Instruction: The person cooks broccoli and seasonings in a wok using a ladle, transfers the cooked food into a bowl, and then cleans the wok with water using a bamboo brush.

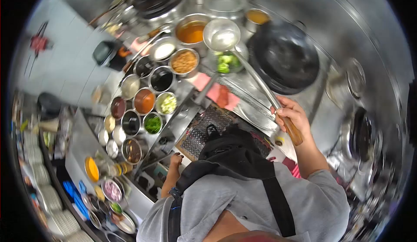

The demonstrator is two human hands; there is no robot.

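My right hand (291, 115) is closed around the wooden handle of a long metal ladle (260, 82). The ladle's round bowl is raised in front of me, between a pot of orange-brown liquid (191, 32) and a black wok (282, 57). Partly behind the ladle is a bowl of green vegetable pieces (226, 63) that look like broccoli. My left hand (175, 159) hangs low by the metal counter edge, its fingers curled. Whatever it may grip is too small to make out.
Several metal pots of sauces and chopped ingredients (144, 101) crowd the counter at left. A pink cloth (203, 82) lies before me. Further left are stacked plates (41, 174) and a tiled floor (65, 63). A strainer (355, 77) stands at right.
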